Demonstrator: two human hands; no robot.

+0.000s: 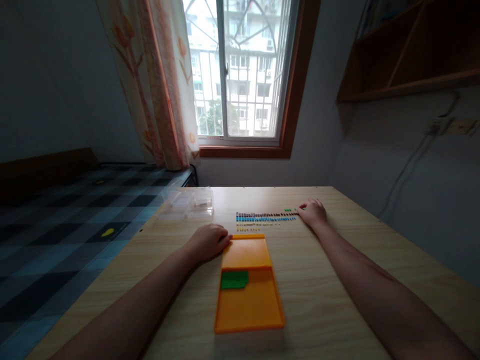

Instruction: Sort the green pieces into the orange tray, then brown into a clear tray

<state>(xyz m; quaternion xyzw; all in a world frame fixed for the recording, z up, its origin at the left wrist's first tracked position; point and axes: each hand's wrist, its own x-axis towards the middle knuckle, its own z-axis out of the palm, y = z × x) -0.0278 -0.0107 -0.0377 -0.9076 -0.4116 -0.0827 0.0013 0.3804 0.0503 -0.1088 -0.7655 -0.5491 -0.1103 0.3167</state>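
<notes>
An orange tray (258, 305) lies on the table in front of me, split by a ridge into a far and a near part. A block of small green pieces (234, 280) sits in the upper left of its near part. My left hand (210, 242) rests at the tray's far left corner, fingers curled closed against it. Beyond the tray are rows of tiny pieces: brown (258, 215), blue (258, 219) and yellow (247, 229). My right hand (314, 212) is at the right end of the brown row, fingertips pinched together; what they hold is too small to make out.
Clear plastic boxes (187, 202) stand at the far left of the wooden table (318, 300). A few green pieces (288, 210) lie behind the brown row. To the left is a bed with a checked cover (101, 210); a window (247, 75) is ahead.
</notes>
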